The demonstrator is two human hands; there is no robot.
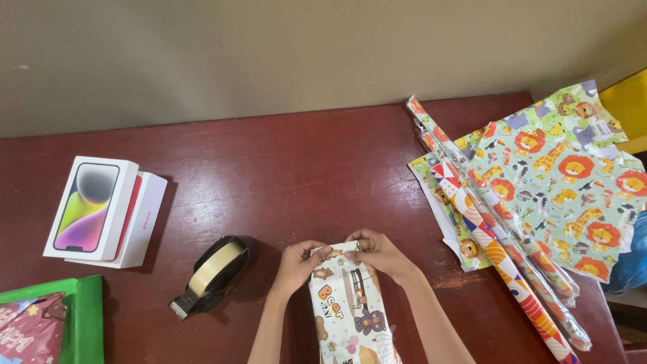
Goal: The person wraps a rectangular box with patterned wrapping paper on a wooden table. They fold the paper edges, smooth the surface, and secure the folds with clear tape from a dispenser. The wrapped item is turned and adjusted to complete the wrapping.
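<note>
Head view: wrapped parcel [350,307] between hands.

phone boxes [104,210]: 2 | tape dispenser [211,274]: 1 | wrapped parcel [349,311]: 1 | paper rolls [499,236]: 3

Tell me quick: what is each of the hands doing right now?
Left hand: closed, pinching the far end of the wrapped parcel.
Right hand: closed, pinching the same end's paper fold.
</note>
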